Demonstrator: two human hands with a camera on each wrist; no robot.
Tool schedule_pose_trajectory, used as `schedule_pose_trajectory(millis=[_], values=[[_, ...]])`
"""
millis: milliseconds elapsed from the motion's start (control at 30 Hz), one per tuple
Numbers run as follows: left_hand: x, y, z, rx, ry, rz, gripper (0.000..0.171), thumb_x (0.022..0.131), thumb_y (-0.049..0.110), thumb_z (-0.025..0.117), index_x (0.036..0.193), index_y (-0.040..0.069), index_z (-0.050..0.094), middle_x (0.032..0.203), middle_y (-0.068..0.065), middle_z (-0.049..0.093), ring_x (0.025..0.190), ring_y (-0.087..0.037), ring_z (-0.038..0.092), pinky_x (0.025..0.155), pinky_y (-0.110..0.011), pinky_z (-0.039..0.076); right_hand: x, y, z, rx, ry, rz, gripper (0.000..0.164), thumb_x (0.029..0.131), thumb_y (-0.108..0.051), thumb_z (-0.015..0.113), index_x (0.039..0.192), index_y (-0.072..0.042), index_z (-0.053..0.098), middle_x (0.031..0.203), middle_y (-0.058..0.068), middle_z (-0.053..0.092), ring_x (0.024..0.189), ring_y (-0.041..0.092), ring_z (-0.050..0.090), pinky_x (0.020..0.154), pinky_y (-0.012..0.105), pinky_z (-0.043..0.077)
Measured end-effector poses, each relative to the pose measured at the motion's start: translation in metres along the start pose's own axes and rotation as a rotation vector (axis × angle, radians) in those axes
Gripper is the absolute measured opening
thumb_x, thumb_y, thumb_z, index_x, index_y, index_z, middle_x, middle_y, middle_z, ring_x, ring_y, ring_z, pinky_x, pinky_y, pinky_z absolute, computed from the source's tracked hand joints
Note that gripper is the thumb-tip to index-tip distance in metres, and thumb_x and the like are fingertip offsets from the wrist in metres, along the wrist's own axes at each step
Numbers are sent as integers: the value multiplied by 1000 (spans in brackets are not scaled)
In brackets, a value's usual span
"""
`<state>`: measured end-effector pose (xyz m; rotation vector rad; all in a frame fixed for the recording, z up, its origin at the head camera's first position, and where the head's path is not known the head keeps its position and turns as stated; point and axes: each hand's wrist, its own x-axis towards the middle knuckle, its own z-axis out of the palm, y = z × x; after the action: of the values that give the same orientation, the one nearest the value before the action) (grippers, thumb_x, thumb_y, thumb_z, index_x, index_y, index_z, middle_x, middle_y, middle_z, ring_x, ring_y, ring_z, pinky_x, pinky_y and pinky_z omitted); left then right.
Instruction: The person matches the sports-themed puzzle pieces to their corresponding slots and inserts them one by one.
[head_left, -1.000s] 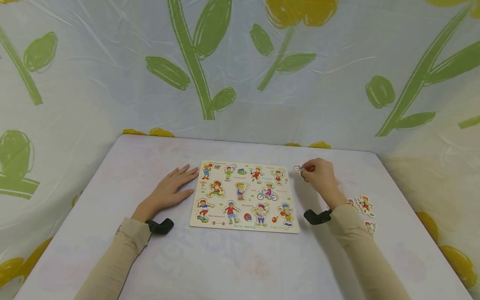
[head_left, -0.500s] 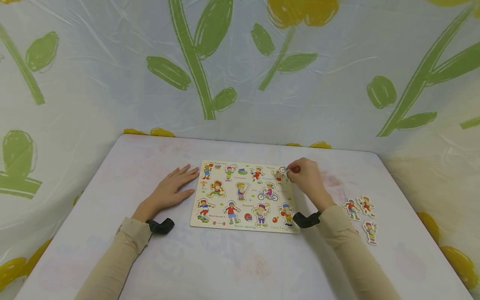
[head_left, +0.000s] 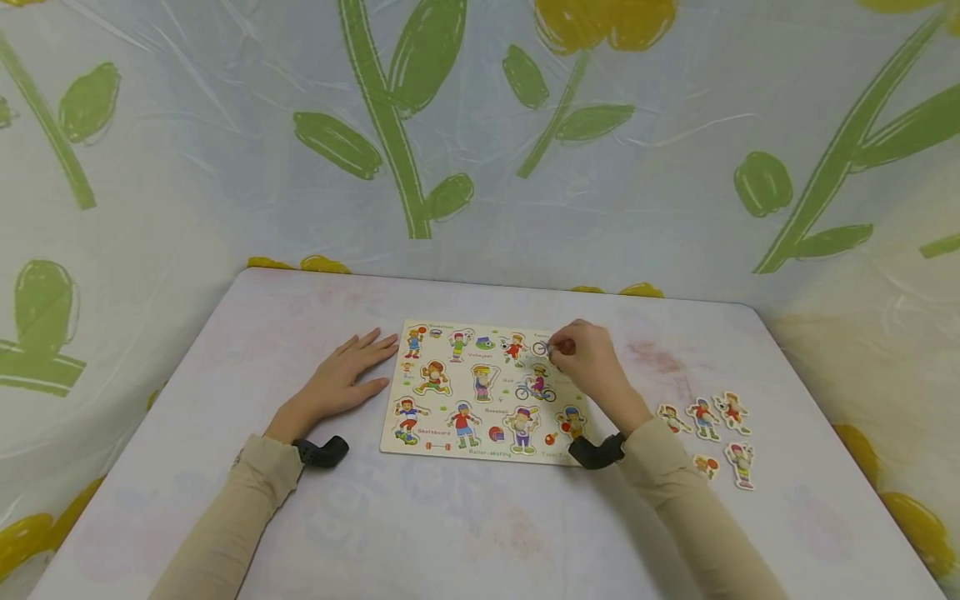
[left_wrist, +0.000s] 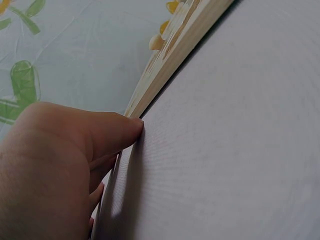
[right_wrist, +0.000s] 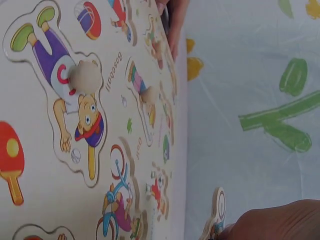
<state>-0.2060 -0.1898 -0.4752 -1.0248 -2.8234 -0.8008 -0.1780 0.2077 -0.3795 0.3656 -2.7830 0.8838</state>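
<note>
A wooden peg puzzle board (head_left: 450, 427) printed with sports figures lies flat on the table. My right hand (head_left: 592, 360) is over the board's upper right corner, thumb and finger pinching a bicycle puzzle piece (head_left: 540, 348). In the right wrist view the bicycle piece (right_wrist: 220, 204) stands raised on edge, one wheel showing; the fingers hide the rest. Below it, the board carries a printed cyclist (head_left: 536, 386) in a recess. My left hand (head_left: 341, 375) rests on the table with fingers spread at the board's left edge; its thumb (left_wrist: 112, 131) lies near that edge.
Several loose figure pieces (head_left: 702, 418) lie on the table right of the board, beside my right forearm. On the board, a baseball piece (right_wrist: 92, 117) with a round wooden knob sits in its recess. A flower-printed curtain (head_left: 525, 208) rises behind the table's back edge.
My right hand has carried the bicycle piece leftward, from beside the board to above its upper right corner. More loose pieces show now that the forearm has shifted. The left hand stays put.
</note>
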Motion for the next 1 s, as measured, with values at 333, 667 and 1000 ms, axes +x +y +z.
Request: schedule_pose_trajectory(millis=[333,667,1000], values=[[0,0,1,12,33,36,60,95,29,62,147,5,47,155,-10,41,147,-36,25,119,-57,15,-4,-21,11,25,-43,-16,9,83,2,71,91,4,75,85,10,65,75,21,60,66,33,54],[1,-1,0,-1,2,16,60,96,29,62,150,8,45,157,-5,38,149,-31,21,122,-50,11,-10,-40,16,77,-61,-82,8,84,5,70,91,3,74,84,8,63,74,18,60,64,30,54],[1,0,0,16,-6,6,61,96,31,62,150,8,44,158,-6,37,149,-32,21,121,-52,12,-6,-41,21,98,-98,-220,9,83,7,70,90,1,74,87,7,64,74,16,60,66,30,55]])
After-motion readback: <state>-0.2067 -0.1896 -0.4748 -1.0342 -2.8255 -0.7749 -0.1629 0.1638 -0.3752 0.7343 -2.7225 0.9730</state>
